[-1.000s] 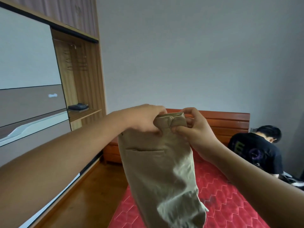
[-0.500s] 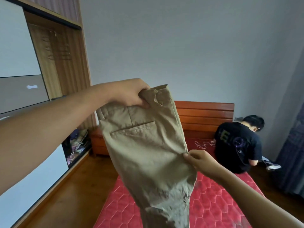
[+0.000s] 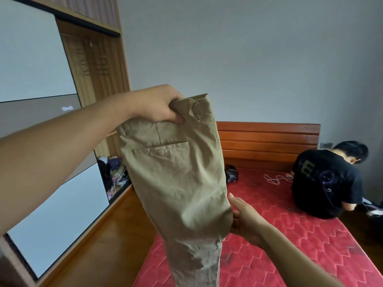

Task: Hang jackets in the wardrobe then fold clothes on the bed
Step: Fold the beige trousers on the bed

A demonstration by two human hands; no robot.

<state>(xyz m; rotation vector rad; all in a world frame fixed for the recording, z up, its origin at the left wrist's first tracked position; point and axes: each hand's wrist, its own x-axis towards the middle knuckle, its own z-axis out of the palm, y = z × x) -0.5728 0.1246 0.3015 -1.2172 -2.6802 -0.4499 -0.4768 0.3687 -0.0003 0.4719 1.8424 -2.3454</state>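
Note:
Khaki trousers (image 3: 178, 183) hang doubled lengthwise in the air over the left edge of the bed (image 3: 290, 245), back pocket facing me. My left hand (image 3: 159, 106) grips the folded waistband at the top. My right hand (image 3: 242, 218) holds the trousers' right edge lower down, around the seat, its fingers partly hidden behind the cloth. The legs trail down out of the frame. The wardrobe (image 3: 97, 65) stands to the left with its open wooden section showing.
A person in a black T-shirt (image 3: 327, 179) sits on the bed's far right corner. A dark garment (image 3: 231, 172) and a white cord (image 3: 275, 179) lie near the wooden headboard (image 3: 267, 141). Clothes are piled on the wardrobe's lower shelf (image 3: 114, 172). Wooden floor runs between wardrobe and bed.
My right hand let go of the waistband and slid down the trousers' right edge to the seat. My left hand kept the waistband and lifted it higher.

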